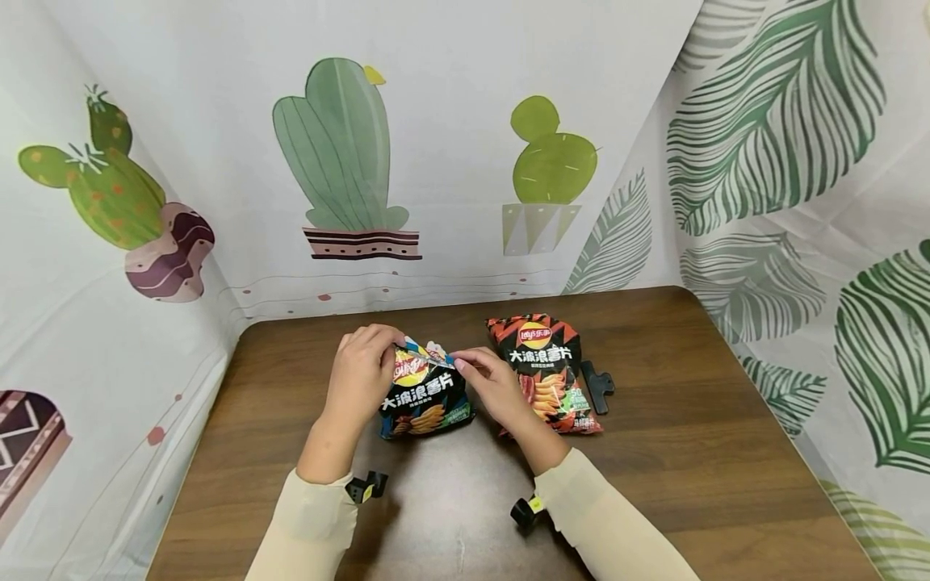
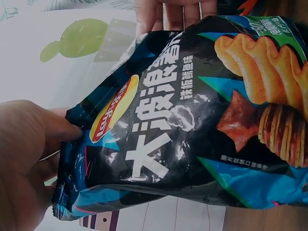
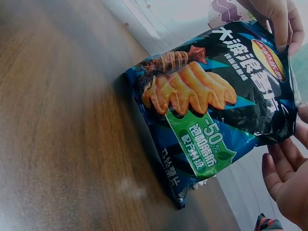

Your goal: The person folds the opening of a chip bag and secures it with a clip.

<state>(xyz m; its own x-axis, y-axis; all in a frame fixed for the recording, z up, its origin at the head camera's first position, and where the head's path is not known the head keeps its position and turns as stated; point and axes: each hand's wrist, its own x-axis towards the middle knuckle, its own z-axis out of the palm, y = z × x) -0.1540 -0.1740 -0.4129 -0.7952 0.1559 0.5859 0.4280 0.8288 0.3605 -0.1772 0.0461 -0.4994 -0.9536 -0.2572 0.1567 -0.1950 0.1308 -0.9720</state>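
A blue-and-black chip bag (image 1: 425, 399) stands tilted on the table, its printed front toward me. My left hand (image 1: 363, 367) pinches one top corner of it between thumb and fingers, as the left wrist view shows with the hand (image 2: 29, 159) at the bag's top edge. At the other top corner my right hand (image 1: 497, 383) pinches the edge; in the right wrist view that hand (image 3: 288, 178) has its fingers behind the bag. The top edge looks folded over in the head view. Whether the bag is open at the top is hidden.
A red-and-black chip bag (image 1: 541, 371) lies just right of my right hand. Beside it is a black clip (image 1: 598, 387). The brown wooden table (image 1: 690, 452) meets a hanging cloth (image 1: 450, 161) printed with cacti at its back edge.
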